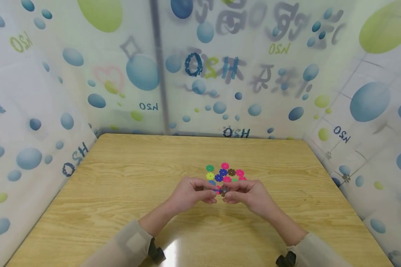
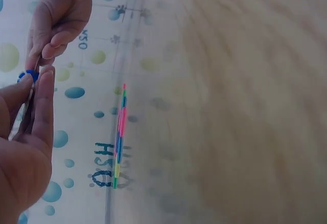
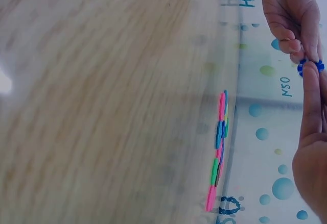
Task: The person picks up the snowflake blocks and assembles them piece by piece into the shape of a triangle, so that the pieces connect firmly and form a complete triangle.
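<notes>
In the head view my left hand (image 1: 192, 192) pinches a blue notched interlocking disc (image 1: 217, 190), seen nearly edge-on, between thumb and fingers. Facing it, my right hand (image 1: 252, 194) pinches a brown notched disc (image 1: 224, 191). The two discs meet between the fingertips, held over the table. Both wrist views catch the blue disc (image 2: 29, 74) at the fingertips, partly covered by fingers. Just beyond the hands lie loose discs of the same kind, among them a yellow disc (image 1: 210, 176), a dark green disc (image 1: 209, 168) and a pink disc (image 1: 225, 165).
The discs lie flat on a wooden table (image 1: 127, 167). Around its back and sides hang pale curtains (image 1: 173, 100) printed with blue and green bubbles. Each sleeve has a dark wrist camera (image 1: 156, 253) at the cuff.
</notes>
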